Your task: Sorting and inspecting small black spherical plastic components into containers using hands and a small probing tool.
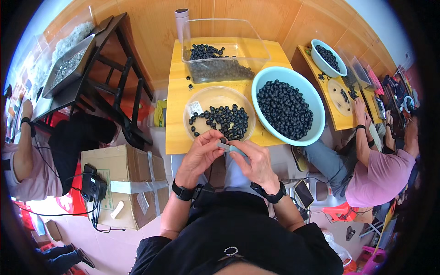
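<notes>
Just past the near edge of the yellow table [176, 137], my left hand [201, 153] pinches a small black round piece [223, 140] in its fingertips. My right hand [254, 161] is closed around the light blue handle [237, 151] of a small knife, whose short grey blade [222, 145] lies against or close to the piece. Beyond my hands, a shallow clear round tray [190, 107] holds many similar black pieces. To its right stands a light blue basin [318, 112] heaped with more of them. Where blade and piece meet is partly hidden by my fingers.
A clear plastic bin [224, 71] with black pieces stands at the table's back, beside a pink bottle [182, 23]. A cardboard box [117, 169] is at my left. People sit on both sides; another basin [316, 46] is at right.
</notes>
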A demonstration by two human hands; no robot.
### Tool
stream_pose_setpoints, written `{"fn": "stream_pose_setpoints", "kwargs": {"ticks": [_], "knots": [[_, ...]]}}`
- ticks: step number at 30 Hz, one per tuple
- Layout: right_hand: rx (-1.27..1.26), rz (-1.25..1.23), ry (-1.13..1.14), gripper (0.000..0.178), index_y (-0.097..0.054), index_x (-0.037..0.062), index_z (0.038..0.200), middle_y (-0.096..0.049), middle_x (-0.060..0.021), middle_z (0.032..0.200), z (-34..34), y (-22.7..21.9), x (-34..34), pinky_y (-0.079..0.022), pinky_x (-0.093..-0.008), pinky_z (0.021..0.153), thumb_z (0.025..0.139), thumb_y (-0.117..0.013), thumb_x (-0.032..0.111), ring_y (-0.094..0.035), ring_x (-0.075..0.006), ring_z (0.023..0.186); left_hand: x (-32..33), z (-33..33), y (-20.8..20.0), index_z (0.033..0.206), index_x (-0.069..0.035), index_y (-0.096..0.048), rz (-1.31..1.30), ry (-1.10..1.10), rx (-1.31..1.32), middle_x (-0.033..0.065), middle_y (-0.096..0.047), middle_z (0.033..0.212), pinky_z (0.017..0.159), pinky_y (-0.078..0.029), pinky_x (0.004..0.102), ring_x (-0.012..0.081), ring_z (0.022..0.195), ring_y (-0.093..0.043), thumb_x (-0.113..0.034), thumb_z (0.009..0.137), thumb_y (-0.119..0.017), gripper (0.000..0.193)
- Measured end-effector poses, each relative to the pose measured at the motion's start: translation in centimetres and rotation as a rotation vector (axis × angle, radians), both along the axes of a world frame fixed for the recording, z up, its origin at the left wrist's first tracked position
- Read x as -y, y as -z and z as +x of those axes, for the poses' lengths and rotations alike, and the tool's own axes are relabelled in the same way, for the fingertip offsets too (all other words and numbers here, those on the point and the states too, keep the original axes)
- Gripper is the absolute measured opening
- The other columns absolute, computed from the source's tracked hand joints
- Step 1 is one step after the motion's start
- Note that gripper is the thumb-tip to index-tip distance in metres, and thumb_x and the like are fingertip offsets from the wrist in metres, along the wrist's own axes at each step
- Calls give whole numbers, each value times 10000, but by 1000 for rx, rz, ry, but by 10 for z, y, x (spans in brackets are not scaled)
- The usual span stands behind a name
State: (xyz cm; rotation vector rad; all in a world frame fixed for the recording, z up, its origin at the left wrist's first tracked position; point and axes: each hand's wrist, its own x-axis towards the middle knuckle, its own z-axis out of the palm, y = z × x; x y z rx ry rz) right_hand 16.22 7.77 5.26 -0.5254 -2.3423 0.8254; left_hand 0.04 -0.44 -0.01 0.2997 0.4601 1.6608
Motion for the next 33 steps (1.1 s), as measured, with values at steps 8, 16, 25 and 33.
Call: {"fn": "stream_pose_setpoints", "kwargs": {"ticks": [8,16,25,33], "knots": [[-34,-16,23,201,-644,14,957,-605,-113,700,0,4,-1,-447,-319,489,784,-667,114,-593,-237,545,-2,3,4,1041,-3,-548,12,16,30,136,-607,940,675,-566,215,136,758,-623,-12,827,-619,226],[-38,-29,27,188,-651,14,955,-605,-117,699,0,2,-2,-424,-311,482,780,-656,83,-557,-231,521,-3,2,3,991,-7,-570,44,36,16,92,-637,908,706,-562,216,128,784,-645,-25,851,-603,145],[-4,-57,-25,198,-656,15,968,-620,-122,717,1,4,-8,-419,-301,470,784,-656,89,-570,-229,531,-1,0,6,968,-15,-584,41,45,27,103,-641,899,701,-566,226,136,775,-649,-15,843,-608,128],[57,-62,249,209,-669,7,904,-657,-162,780,4,36,-39,-476,-369,578,831,-631,199,-623,-337,662,7,4,-7,926,-17,-567,121,111,-45,83,-553,786,643,-520,180,119,712,-582,-56,820,-648,139]]}}
